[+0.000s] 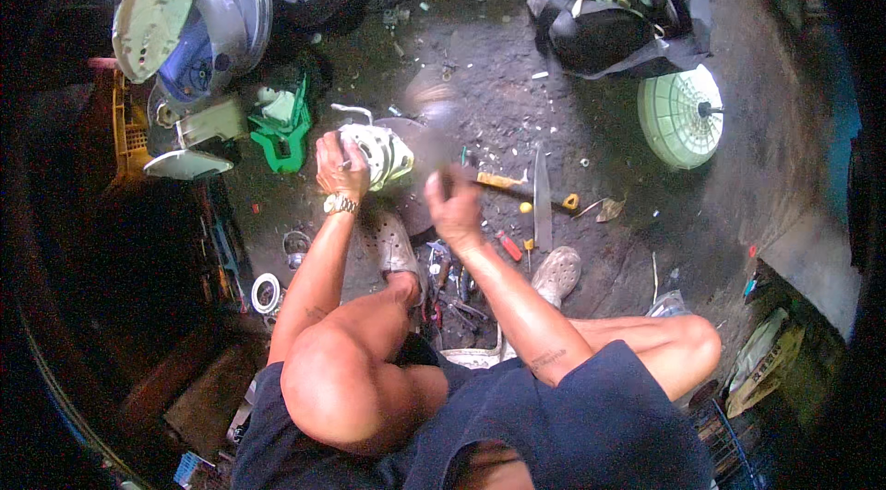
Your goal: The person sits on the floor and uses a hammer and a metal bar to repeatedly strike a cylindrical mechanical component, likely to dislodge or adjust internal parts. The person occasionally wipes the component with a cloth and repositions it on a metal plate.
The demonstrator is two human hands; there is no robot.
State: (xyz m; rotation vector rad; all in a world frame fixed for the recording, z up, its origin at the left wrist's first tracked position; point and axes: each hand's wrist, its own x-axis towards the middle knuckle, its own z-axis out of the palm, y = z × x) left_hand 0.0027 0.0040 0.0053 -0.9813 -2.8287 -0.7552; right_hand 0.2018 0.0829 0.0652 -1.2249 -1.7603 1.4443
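My left hand (340,167) is closed on the left side of a whitish plastic housing (388,158) with openings in it. That housing rests by a dark round block (420,206) on the floor, just beyond my left shoe. To the right of the block, my right hand (456,211) is curled in a fist, smeared by motion. Something dark and blurred shows at its top, too unclear to name. A bent metal rod (353,110) lies at the far edge of the housing.
Right of my right hand lie a yellow-and-black handled tool (503,183), a long blade (542,213) and a red-handled tool (508,245). Hand tools (452,287) sit between my feet. Around stand a green plastic part (284,135), a black bag (614,33) and a ribbed round tub (678,121).
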